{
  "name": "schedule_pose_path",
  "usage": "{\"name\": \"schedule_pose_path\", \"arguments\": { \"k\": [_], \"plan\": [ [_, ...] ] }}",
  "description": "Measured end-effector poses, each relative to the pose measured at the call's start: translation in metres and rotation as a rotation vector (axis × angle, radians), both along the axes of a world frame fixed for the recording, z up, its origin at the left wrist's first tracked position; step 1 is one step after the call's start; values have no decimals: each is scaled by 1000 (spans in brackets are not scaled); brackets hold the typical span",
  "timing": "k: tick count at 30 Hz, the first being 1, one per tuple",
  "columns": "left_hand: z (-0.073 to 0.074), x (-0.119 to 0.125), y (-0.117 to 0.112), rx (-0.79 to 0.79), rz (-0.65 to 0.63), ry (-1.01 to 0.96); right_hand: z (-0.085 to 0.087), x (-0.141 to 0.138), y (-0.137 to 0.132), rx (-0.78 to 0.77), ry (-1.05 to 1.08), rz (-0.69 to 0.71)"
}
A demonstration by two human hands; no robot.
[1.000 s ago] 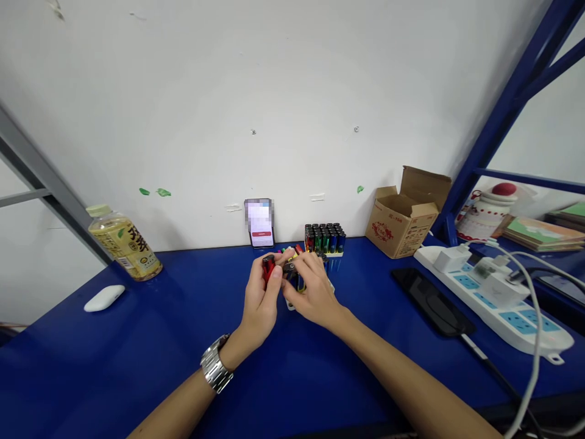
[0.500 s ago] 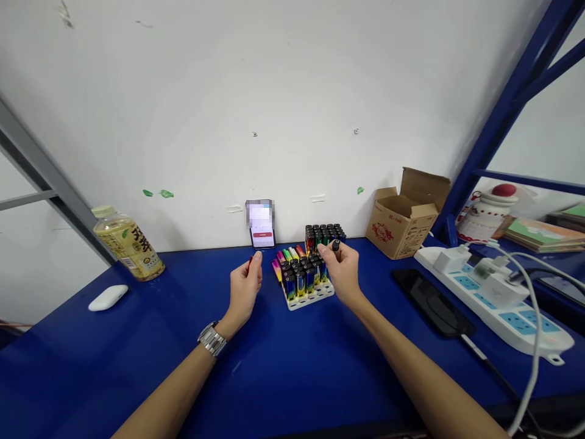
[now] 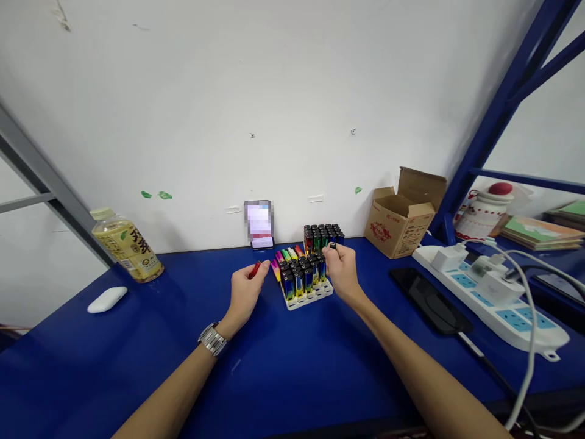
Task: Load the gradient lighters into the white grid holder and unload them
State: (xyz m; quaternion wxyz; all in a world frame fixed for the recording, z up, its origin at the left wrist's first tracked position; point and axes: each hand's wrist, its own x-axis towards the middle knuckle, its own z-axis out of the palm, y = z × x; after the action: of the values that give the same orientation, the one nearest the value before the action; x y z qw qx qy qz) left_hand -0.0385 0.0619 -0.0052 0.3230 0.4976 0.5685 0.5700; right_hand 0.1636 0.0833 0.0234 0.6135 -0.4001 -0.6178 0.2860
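Observation:
A white tray (image 3: 307, 297) of upright lighters with black tops stands on the blue table, with several loose coloured lighters (image 3: 287, 254) lying behind it. My left hand (image 3: 244, 292) is left of the tray, its fingers pinched on a red lighter (image 3: 255, 269). My right hand (image 3: 342, 272) is at the tray's right rear corner, closed around a small black-topped lighter (image 3: 333, 247). A second full tray of lighters (image 3: 323, 236) stands by the wall.
A phone (image 3: 259, 224) leans on the wall. A tea bottle (image 3: 125, 245) and a white case (image 3: 106, 299) sit at the left. At the right are a cardboard box (image 3: 402, 213), a black phone (image 3: 429, 301), a power strip (image 3: 489, 292) with cables, and blue shelving.
My hands were together over the tray a second ago; they have parted, the left carrying the red lighter leftward, the right moving to the tray's right rear corner.

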Motion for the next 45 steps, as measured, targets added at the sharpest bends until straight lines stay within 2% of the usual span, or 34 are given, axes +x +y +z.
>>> {"name": "schedule_pose_path", "arguments": {
  "k": [2, 5, 11, 16, 21, 24, 38, 45],
  "plan": [
    [0, 0, 0, -7, 0, 7, 1, 0, -1, 28, -35, -33],
    [1, 0, 0, -7, 8, 17, 1, -1, -4, 33, -58, 14],
    [2, -1, 0, -6, 8, 39, 5, -5, -10, 35, 28, 88],
    [2, -1, 1, -12, 5, 51, 9, -7, -11, 29, 151, 62],
    [0, -1, 1, -6, 1, 74, 3, -2, -2, -72, 280, 159],
    [0, -1, 2, 2, 2, 90, 0, 2, 3, -114, 326, 162],
    [-2, -4, 3, -2, 1, 154, 0, 3, 3, -148, 214, 95],
    [-3, -5, 4, 7, 14, 152, -4, 4, 3, -115, 134, 70]
  ]
}}
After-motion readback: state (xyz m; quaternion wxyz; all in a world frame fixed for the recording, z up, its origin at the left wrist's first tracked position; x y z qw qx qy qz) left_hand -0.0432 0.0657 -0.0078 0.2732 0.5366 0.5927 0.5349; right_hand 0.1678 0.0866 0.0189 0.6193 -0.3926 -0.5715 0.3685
